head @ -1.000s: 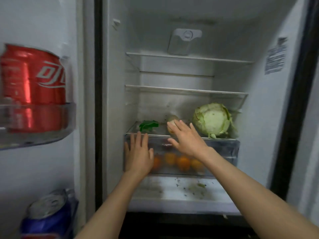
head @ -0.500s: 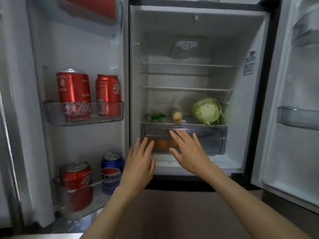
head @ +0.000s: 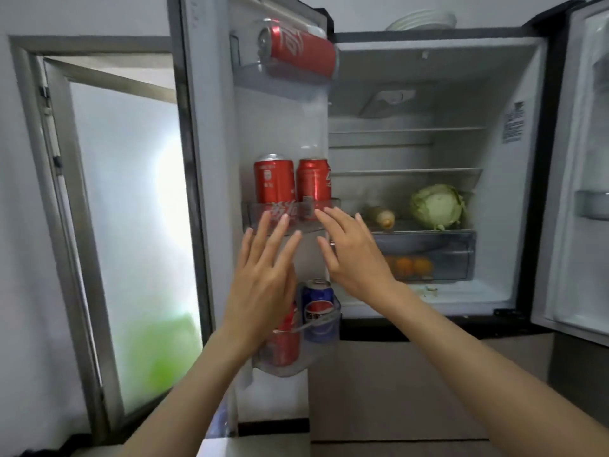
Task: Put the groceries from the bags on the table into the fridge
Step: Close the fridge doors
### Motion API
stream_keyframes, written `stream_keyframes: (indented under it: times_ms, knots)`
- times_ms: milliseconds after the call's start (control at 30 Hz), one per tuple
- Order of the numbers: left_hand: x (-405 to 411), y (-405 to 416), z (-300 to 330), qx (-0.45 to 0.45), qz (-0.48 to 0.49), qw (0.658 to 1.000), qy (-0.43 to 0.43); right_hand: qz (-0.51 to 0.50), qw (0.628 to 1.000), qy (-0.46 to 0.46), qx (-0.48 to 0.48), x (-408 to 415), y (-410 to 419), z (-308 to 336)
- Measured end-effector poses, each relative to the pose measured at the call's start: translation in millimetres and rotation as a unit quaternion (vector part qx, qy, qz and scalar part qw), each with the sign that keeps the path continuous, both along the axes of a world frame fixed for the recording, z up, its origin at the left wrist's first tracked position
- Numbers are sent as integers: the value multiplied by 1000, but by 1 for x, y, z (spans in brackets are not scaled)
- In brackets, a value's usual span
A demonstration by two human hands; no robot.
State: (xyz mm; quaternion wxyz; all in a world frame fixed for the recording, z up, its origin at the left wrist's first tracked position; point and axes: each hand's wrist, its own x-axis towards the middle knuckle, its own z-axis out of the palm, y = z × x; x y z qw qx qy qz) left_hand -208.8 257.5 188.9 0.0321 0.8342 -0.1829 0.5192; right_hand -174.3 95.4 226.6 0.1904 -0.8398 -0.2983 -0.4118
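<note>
Both hands are up in front of the open fridge (head: 428, 94), and both are empty. The left hand (head: 263, 285) has its fingers spread wide and flat, and so does the right hand (head: 356, 255). Neither one holds anything.

The food that is already put away sits far back on the right. A round green cabbage (head: 436, 206) rests on the glass shelf above the clear drawer (head: 428, 255). Just to its left lies what looks like a corn cob (head: 382, 217), though it is a bit blurry. Some oranges (head: 410, 266) are inside the drawer.

On the left door, two red cans (head: 291, 184) stand side by side in the middle bin. One red can (head: 298, 52) lies on its side in the top bin. A blue can (head: 318, 308) stands in the bottom bin, beside another red one partly hidden by the left hand.

The bags and the table are not in view — so I cannot tell what is left to carry.

I think the cabbage is heavy and firm, so two hands under it work best. Cans are hard and smooth and may be slippery if wet — grab them around the middle. Oranges roll, so they belong in the drawer. Soft leafy things should be held gently.
</note>
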Motion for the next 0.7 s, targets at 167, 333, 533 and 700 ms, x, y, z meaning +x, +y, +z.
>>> stream_keyframes:
  times_ms: [167, 333, 533, 700]
  knots:
    - [-16, 41, 33, -92, 25, 995, 9, 10, 1000, -24, -10, -19, 53, 19]
    - [-14, 62, 38, -185, 39, 974, 124, -53, 998, 4, -41, -26, 69, 31]
    - [-14, 64, 34, -177, -6, 974, 140, -77, 997, -2, -32, -29, 63, 37]
    - [-11, 55, 50, -150, 8, 986, 74, -61, 998, -3, 8, -21, 35, 33]
